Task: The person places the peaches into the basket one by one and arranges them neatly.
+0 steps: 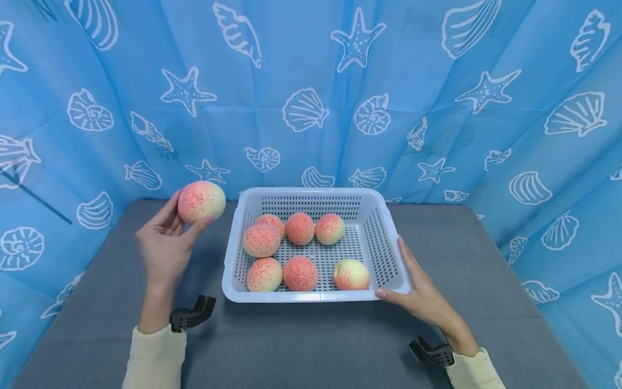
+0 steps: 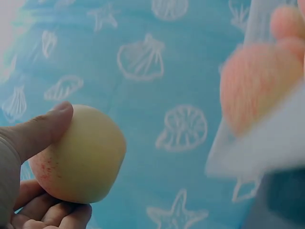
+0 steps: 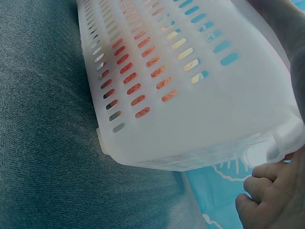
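My left hand holds a pink and pale-yellow peach up to the left of the white plastic basket. In the left wrist view the thumb presses on one side of this peach, with the fingers beneath it. Several similar peaches lie in the basket, mostly toward its left, and one paler peach sits near the front right. My right hand grips the basket's right rim near the front corner, thumb on the front edge. Its curled fingers show beside the basket wall.
The basket rests on a table with a dark grey cloth. A blue curtain with white shells and starfish hangs behind and along both sides. Black wrist devices sit on both wrists.
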A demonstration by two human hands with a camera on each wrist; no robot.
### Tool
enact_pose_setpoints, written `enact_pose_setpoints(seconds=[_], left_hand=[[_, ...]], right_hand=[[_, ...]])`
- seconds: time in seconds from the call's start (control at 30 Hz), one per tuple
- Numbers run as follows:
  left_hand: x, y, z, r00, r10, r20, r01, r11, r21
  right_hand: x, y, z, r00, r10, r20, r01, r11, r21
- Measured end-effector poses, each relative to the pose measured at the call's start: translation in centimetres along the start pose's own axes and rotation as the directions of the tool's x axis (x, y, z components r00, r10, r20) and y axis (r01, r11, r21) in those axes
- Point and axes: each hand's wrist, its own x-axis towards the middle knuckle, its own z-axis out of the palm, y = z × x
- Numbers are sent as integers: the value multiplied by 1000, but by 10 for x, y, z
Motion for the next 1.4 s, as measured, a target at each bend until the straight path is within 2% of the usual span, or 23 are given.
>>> enact_pose_setpoints(seconds=[0.13,0.27,0.4,0.53,0.67,0.77,0.83,0.97,1.07,1.2,1.4], left_hand=[[-11,7,17,996,0,88,3,1000,-31],[-26,11,41,979,-16,204,28,998,-51],[-43,14,69,944,-89,319,117,991,-70],[-58,13,96,902,-171,398,205,978,-44],[-69,10,118,870,-247,427,256,966,36],[-74,8,131,856,-285,431,275,958,87],[-76,6,139,854,-300,426,274,954,123],[-79,2,154,869,-296,396,225,950,216],[-81,0,163,879,-317,356,199,923,331],[-82,0,171,879,-352,321,184,873,452],[-83,-2,177,876,-359,323,145,834,532]], right_hand=[[0,2,1,1000,-1,3,1,1000,2],[1,4,1,1000,-6,5,6,1000,4],[2,4,2,1000,-3,3,3,1000,8],[2,3,3,1000,6,-3,-6,1000,5],[2,3,4,1000,8,-7,-8,1000,-4],[1,2,4,1000,10,-6,-10,1000,-4],[0,2,4,1000,10,-8,-10,1000,-3],[-1,1,3,1000,7,-8,-7,1000,-5],[-1,2,2,1000,2,-6,-2,1000,-2],[-1,2,1,1000,-7,0,7,1000,12],[0,3,1,1000,-1,-1,1,1000,12]])
